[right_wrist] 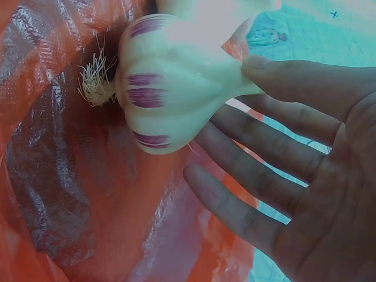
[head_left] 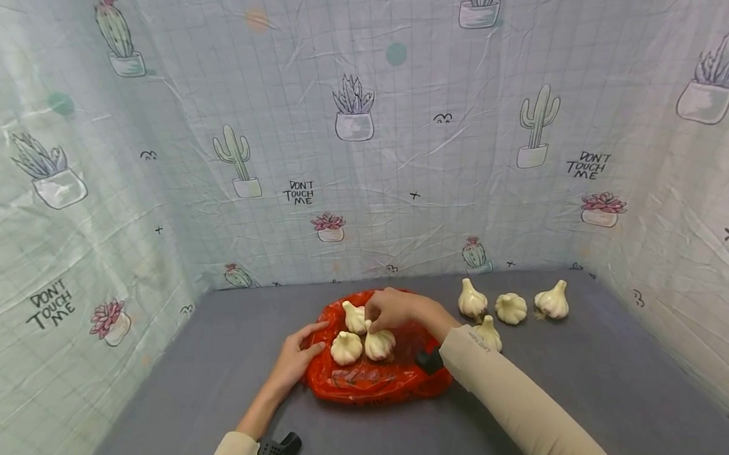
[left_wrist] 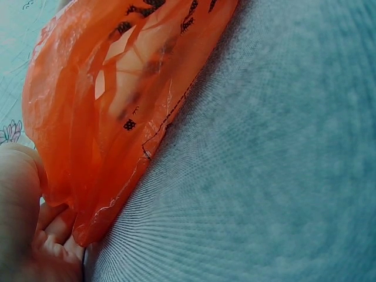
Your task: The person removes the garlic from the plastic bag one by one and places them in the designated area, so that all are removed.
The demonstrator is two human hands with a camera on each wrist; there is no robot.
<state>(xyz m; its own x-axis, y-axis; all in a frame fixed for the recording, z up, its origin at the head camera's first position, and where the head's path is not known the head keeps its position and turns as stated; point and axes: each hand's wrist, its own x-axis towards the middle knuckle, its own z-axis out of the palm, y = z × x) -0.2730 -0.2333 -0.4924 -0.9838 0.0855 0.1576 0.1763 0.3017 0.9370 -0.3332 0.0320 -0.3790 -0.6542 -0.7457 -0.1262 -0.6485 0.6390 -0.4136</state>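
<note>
A red plastic bag point(head_left: 370, 386) lies on the grey table with its mouth spread. My left hand point(head_left: 293, 357) grips the bag's left edge; in the left wrist view the film passes between the thumb point(left_wrist: 20, 182) and the fingers. By its stem, my right hand point(head_left: 397, 308) pinches a garlic bulb point(head_left: 379, 345), held over the bag's mouth. The right wrist view shows purple streaks and a tuft of roots on this bulb point(right_wrist: 170, 88), thumb on the stem. Two more garlic bulbs, one behind point(head_left: 354, 319) and one to the left point(head_left: 346, 349), sit at the bag.
Right of the bag stand several garlic bulbs: one at the back point(head_left: 472, 299), one in the middle point(head_left: 511, 309), one farther right point(head_left: 552, 301), and one point(head_left: 489, 333) partly behind the right sleeve. A cactus-printed curtain point(head_left: 386, 160) encloses the table's back and sides.
</note>
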